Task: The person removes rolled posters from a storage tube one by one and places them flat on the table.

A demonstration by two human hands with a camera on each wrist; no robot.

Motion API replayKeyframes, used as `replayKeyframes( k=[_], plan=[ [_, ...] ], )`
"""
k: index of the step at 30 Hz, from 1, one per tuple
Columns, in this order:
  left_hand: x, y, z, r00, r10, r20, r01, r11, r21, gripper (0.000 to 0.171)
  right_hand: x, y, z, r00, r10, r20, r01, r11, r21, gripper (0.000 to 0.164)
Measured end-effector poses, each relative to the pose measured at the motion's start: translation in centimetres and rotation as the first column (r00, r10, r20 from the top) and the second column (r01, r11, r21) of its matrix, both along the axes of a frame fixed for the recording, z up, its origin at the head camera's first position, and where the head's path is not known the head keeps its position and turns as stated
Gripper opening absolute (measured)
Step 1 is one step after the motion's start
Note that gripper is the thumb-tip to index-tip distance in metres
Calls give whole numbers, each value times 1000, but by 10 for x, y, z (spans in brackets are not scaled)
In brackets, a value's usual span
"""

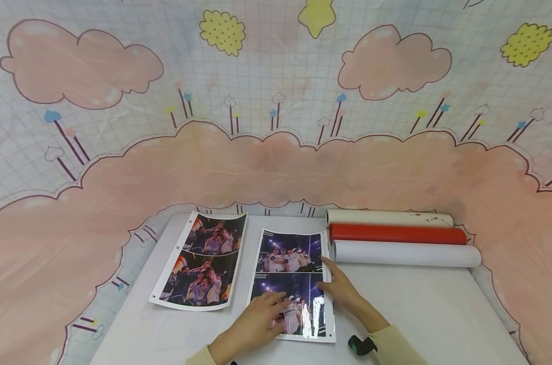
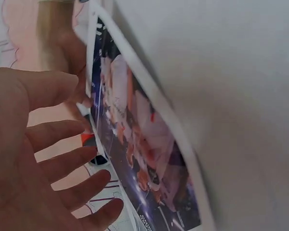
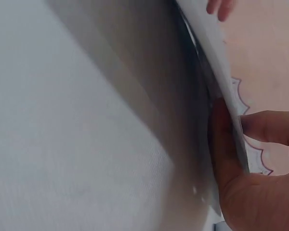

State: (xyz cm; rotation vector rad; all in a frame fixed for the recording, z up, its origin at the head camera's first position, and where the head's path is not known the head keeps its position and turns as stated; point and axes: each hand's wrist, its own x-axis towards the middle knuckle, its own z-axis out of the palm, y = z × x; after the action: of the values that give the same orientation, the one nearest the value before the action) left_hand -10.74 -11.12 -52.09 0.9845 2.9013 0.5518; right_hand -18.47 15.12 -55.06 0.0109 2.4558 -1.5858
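A glossy photo print (image 1: pixel 290 252), with two stacked pictures of a group of people under purple light, lies in front of me. My right hand (image 1: pixel 347 292) pinches its right edge; in the right wrist view the sheet's raised edge (image 3: pixel 216 53) runs between thumb and fingers. Over the print's lower left part is my left hand (image 1: pixel 259 319), fingers spread and slightly bent. The left wrist view shows those fingers (image 2: pixel 70 163) apart, near the print's picture side (image 2: pixel 139 139), gripping nothing. Whether they touch the surface, I cannot tell.
A second print (image 1: pixel 207 274) with curling edges lies to the left on the white table (image 1: pixel 417 309). At the back right lie three rolls side by side: a cream patterned one (image 1: pixel 385 218), a red one (image 1: pixel 397 234) and a white one (image 1: pixel 406 253). A patterned curtain (image 1: pixel 276 172) hangs behind.
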Motion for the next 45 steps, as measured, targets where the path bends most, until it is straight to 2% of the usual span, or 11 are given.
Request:
replayKeyframes(
  k=[4, 7, 10, 13, 17, 19, 22, 23, 26, 35, 45],
  plan=[
    [4, 1, -6, 997, -47, -66, 41, 995, -91, 46, 0, 3, -2, 995, 38, -94, -22, 987, 161, 80],
    [5, 0, -9, 996, -48, -81, 39, 993, -116, 43, 7, 3, 1, 980, 90, -178, -19, 932, 361, 75],
    [6, -4, -10, 995, -50, -83, 38, 989, -141, 42, 21, 1, 10, 958, 167, -233, -14, 839, 544, 70],
    [7, -6, -9, 995, -65, -81, 51, 985, -167, 44, 39, -1, 23, 922, 305, -241, -69, 739, 670, 64],
    [8, -9, -7, 995, -78, -61, 65, 979, -195, 44, 63, -3, 37, 844, 515, -153, -234, 608, 758, 60],
    [8, -10, -7, 996, -76, -46, 65, 977, -202, 43, 72, -6, 38, 792, 600, -108, -302, 540, 786, 60],
    [9, -10, -7, 998, -58, -5, 56, 978, -202, 42, 82, -10, 35, 747, 664, -29, -386, 469, 794, 62],
    [9, -10, -8, 999, -54, 4, 54, 979, -199, 42, 84, -11, 33, 740, 672, -7, -409, 459, 789, 63],
    [9, -8, -9, 999, -41, 34, 46, 982, -184, 40, 87, -13, 27, 745, 666, 34, -452, 467, 760, 61],
    [6, -3, -14, 999, -3, 49, 12, 984, -175, 41, 81, -8, 15, 699, 712, -73, -390, 464, 795, 60],
    [-7, -2, -17, 995, 42, 95, -24, 984, -178, 48, 64, -12, 10, 707, 704, -67, -406, 481, 777, 66]
  ],
)
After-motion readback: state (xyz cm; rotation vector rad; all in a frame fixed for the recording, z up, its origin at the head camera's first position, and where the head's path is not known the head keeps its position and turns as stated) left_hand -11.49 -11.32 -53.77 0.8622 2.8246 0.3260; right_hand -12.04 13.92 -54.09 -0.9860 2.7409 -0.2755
